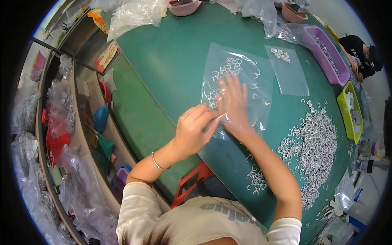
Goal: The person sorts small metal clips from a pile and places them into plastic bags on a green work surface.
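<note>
A clear plastic bag (pixel 257 110) lies on the green table, with several small white C-shaped clips (pixel 229 67) inside it. My left hand (pixel 197 127) is closed, pinching the bag's near edge between thumb and fingertips. My right hand (pixel 233 100) reaches into the bag through its near end, fingers stretched out toward the clips and slightly blurred. Its palm side is hidden. To the right of my right forearm lies a large heap of similar clips (pixel 316 147). A smaller group of clips (pixel 256 179) sits nearer the table's front edge.
Another clear bag (pixel 290 79) holds small white pieces. Along the right stand a purple basket (pixel 347 76) and a yellow-green basket (pixel 342 104). A person (pixel 359 53) works beyond them. Plastic bags (pixel 139 16) lie at the far edge. Shelves (pixel 77 118) stand left; a red stool (pixel 183 185) is below.
</note>
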The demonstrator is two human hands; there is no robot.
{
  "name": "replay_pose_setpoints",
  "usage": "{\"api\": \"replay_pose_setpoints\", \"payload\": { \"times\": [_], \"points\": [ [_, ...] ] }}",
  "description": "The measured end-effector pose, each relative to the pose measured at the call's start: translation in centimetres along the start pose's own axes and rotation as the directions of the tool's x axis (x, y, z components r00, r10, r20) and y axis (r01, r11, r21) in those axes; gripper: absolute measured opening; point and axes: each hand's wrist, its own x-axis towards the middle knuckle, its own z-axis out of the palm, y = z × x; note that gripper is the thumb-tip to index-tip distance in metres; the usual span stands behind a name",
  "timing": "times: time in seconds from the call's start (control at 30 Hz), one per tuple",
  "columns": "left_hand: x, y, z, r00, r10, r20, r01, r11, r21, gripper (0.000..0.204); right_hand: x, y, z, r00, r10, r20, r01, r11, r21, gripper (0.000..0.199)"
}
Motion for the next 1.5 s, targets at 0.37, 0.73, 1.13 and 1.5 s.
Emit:
{"api": "replay_pose_setpoints", "payload": {
  "times": [0.37, 0.73, 1.13, 1.5],
  "points": [
    [-1.5, -0.5, 0.4, 0.995, -0.085, 0.049, 0.085, 0.996, 0.006, 0.017, 0.1, 0.5, -2.1, 0.964, 0.162, 0.210, -0.094, 0.950, -0.298, 0.046],
    [-1.4, 0.0, 1.7, 0.998, -0.063, 0.002, 0.063, 0.995, -0.072, 0.018, 4.7, 6.3, -0.2, 0.993, 0.097, -0.071, -0.115, 0.930, -0.349, 0.045],
    [-2.4, 0.0, 3.0, 0.993, -0.107, -0.044, 0.100, 0.985, -0.143, 0.023, 3.5, 3.8, -2.2, 0.984, -0.062, 0.167, 0.109, 0.952, -0.288, 0.041],
    [-3.0, -0.5, 3.6, 0.993, -0.085, -0.080, 0.071, 0.983, -0.167, 0.023, 2.6, 3.6, -2.2, 0.983, 0.001, 0.184, 0.058, 0.948, -0.314, 0.051]
  ]
}}
